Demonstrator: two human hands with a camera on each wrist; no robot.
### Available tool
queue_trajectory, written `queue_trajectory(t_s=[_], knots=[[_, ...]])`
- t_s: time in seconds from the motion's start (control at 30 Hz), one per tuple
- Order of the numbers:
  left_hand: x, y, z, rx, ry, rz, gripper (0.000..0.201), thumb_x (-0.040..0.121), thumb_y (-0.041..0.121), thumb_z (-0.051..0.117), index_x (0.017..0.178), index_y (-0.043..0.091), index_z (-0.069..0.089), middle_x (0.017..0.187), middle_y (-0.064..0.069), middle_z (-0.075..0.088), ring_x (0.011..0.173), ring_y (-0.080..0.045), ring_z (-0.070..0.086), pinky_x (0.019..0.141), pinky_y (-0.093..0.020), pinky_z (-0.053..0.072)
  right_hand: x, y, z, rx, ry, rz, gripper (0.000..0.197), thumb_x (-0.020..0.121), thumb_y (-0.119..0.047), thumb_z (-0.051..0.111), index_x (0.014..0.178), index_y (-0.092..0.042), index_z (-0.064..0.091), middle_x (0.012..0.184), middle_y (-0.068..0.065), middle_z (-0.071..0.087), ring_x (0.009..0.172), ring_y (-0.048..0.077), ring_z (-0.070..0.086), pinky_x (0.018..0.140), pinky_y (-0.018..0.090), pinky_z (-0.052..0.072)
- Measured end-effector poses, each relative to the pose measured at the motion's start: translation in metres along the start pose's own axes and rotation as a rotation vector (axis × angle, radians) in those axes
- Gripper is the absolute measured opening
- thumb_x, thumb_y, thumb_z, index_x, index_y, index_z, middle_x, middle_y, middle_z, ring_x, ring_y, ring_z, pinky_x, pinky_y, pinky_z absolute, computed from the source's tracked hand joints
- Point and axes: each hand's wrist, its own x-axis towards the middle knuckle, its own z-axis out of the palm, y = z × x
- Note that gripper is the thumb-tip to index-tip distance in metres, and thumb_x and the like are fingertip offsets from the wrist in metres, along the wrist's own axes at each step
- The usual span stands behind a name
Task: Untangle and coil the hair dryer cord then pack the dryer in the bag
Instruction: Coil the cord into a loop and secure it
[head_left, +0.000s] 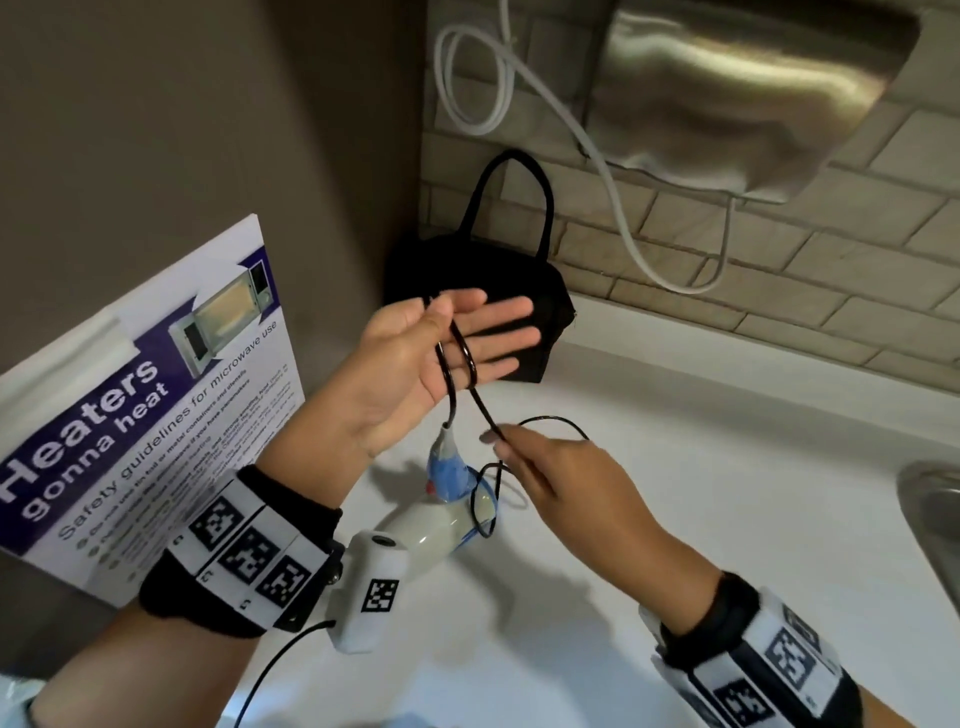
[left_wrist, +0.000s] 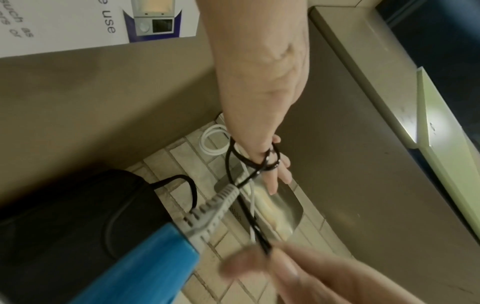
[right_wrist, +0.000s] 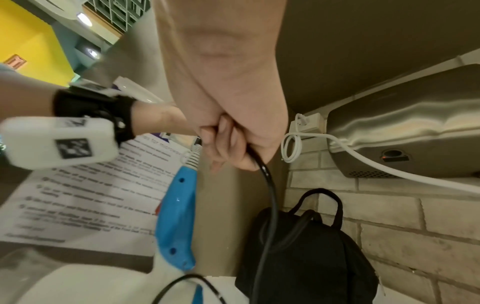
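Observation:
The white and blue hair dryer (head_left: 447, 512) lies on the white counter (head_left: 701, 493), its blue handle (right_wrist: 176, 216) pointing up. Its black cord (head_left: 457, 364) is looped around my left hand (head_left: 447, 348), which is raised flat, palm up, fingers straight. From there the cord runs down to my right hand (head_left: 540, 473), which pinches it (right_wrist: 262, 166) just above the dryer. More slack cord (head_left: 550, 421) loops on the counter behind that hand. The black bag (head_left: 498, 280) with two handles stands in the back corner, behind my left hand.
A microwave safety poster (head_left: 156, 415) leans on the left wall. A steel hand dryer (head_left: 727, 104) hangs on the tiled wall with a white cable (head_left: 613, 192) drooping below it. A sink rim (head_left: 930, 499) shows at the right edge.

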Motion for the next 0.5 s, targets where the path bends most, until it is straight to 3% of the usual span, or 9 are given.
queue_trajectory(t_s=[0.07,0.2,0.37,0.5], knots=[[0.003,0.003,-0.006,0.007,0.051,0.021,0.031,0.104,0.016,0.025,0.101,0.006,0.054,0.119,-0.021,0.066,0.112,-0.037,0.063,0.094,-0.051,0.050,-0.015,-0.002,0.001,0.017,-0.013,-0.011,0.027,0.100,-0.043,0.032,0.109,-0.031,0.054,0.076,-0.001,0.066,0.067,0.027,0.058,0.063,0.040,0.051],[0.004,0.002,-0.010,0.111,0.124,0.023,0.030,0.104,0.017,0.026,0.101,0.010,0.055,0.120,-0.018,0.066,0.116,-0.030,0.062,0.101,-0.054,0.044,-0.039,-0.005,-0.011,0.024,0.033,-0.018,0.044,0.090,-0.057,0.015,0.103,-0.031,0.049,0.079,-0.001,0.067,0.066,0.025,0.057,0.063,0.040,0.050],[0.005,0.003,-0.004,0.149,0.156,0.006,0.029,0.104,0.019,0.028,0.099,0.011,0.055,0.118,-0.016,0.068,0.114,-0.027,0.063,0.102,-0.053,0.042,-0.045,-0.014,-0.045,0.015,0.190,-0.031,0.035,0.092,-0.050,0.028,0.094,-0.031,0.057,0.066,-0.006,0.062,0.055,0.020,0.052,0.054,0.034,0.050],[0.007,-0.004,0.007,0.214,0.142,-0.024,0.030,0.105,0.021,0.026,0.099,0.012,0.054,0.114,-0.011,0.070,0.112,-0.025,0.064,0.104,-0.050,0.042,-0.032,-0.025,-0.071,0.011,0.311,-0.089,0.025,0.094,-0.042,0.039,0.092,-0.028,0.060,0.068,-0.008,0.063,0.052,0.018,0.051,0.052,0.035,0.050]])
